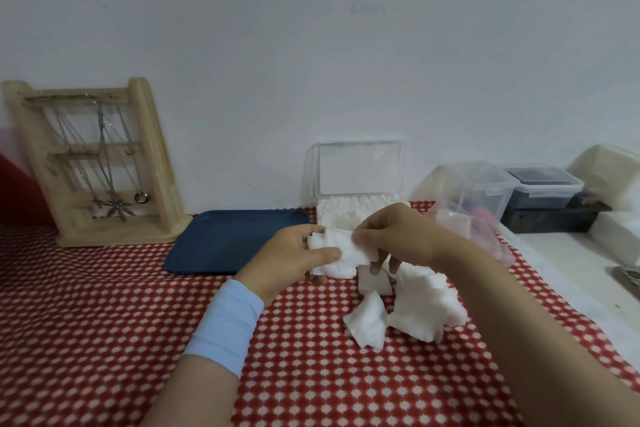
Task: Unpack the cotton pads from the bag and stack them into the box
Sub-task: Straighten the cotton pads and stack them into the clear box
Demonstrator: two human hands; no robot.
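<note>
A bunch of white cotton pads (337, 248) is held between both hands above the red checked tablecloth (104, 305). My left hand (294, 255) grips its left end with thumb and fingers. My right hand (391, 236) pinches its right end from above. Behind the hands stands the clear plastic box (360, 170), its lid tipped up against the wall and a row of pads (349, 206) standing inside. Several loose pads (412, 308) lie in a heap on the cloth under my right forearm. A crumpled clear bag (485, 236) lies to the right of the box.
A dark blue tray (228, 239) lies left of the box. A wooden stand (100, 163) hung with necklaces leans at the far left. Clear lidded containers (540, 191) sit at the back right beside a white counter (571, 260).
</note>
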